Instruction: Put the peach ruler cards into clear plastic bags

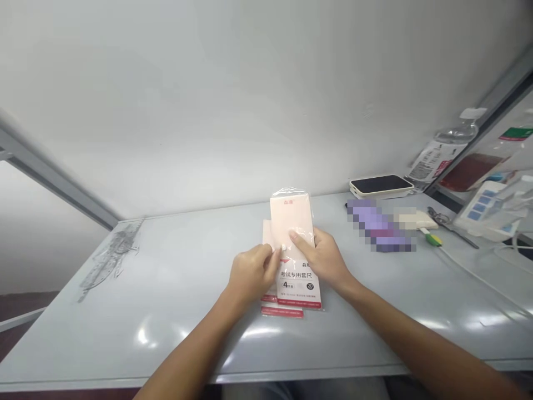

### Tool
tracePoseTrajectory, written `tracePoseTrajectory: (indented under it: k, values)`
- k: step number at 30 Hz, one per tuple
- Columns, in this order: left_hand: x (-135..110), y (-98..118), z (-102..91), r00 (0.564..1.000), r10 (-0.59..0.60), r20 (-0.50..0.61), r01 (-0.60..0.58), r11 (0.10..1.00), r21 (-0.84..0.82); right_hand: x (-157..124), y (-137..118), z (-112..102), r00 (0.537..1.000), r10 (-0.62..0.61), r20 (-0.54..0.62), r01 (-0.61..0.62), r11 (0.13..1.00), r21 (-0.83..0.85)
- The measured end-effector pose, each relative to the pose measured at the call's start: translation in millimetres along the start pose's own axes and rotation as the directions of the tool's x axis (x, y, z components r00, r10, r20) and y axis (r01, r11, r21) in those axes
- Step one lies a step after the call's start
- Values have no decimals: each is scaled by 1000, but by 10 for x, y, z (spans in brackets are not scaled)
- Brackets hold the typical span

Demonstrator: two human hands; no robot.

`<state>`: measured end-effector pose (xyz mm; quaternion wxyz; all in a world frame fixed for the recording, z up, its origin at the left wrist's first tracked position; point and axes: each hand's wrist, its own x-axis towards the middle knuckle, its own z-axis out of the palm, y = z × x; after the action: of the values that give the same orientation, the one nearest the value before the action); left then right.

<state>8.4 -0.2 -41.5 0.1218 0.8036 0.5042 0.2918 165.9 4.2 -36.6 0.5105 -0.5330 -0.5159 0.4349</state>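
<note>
Pink packet (296, 266) overlaps other packets (266, 228), left of phone (381, 184) and bottle (443, 150).

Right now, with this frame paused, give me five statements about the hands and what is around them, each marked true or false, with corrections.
1. The right hand holds the front ruler-set packet. True.
2. The left hand is stretched out toward the wall. False: it is bent in at the left side of the front ruler-set packet.
3. Another red-edged packet shows from behind the front one. True.
4. The smartphone lies left of both hands. False: it lies to their right, near the wall.
5. The clear bottle to the right of the smartphone has a black cap. False: its cap is white.
</note>
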Motion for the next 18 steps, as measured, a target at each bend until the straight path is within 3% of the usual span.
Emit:
tracePoseTrajectory:
  k: [5,13,16,18]
  values:
    - [-5,-3,68,993,74,94,-84,991,103,-14,40,11,999,-18,47,18,1000,-2]
    - [-8,36,145,998,43,53,-53,973,223,9,78,59,1000,-19,-11,19,999,41]
    - [-8,12,167,1000,4,11,-5,998,67,23,98,77,999,-45,-16,46,998,47]
    - [5,-25,170,999,-43,-13,40,982,-185,29,108,86,997,-70,-23,71,995,71]
